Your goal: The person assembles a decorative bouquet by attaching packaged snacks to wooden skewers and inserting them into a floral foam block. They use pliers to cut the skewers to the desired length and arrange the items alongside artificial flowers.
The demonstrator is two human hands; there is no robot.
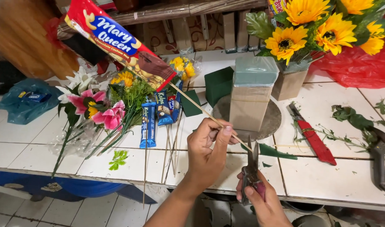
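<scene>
Your right hand (259, 197) is closing cutters (251, 166) across the skewer's (201, 109) near end; your left hand (209, 147) is pinching it, long axis climbing up-left to the snack packet (117, 40).

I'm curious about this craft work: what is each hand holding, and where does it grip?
Left hand pinches the thin wooden stick near its lower end; a red snack packet tops it. Right hand grips the snips by their handles.
</scene>
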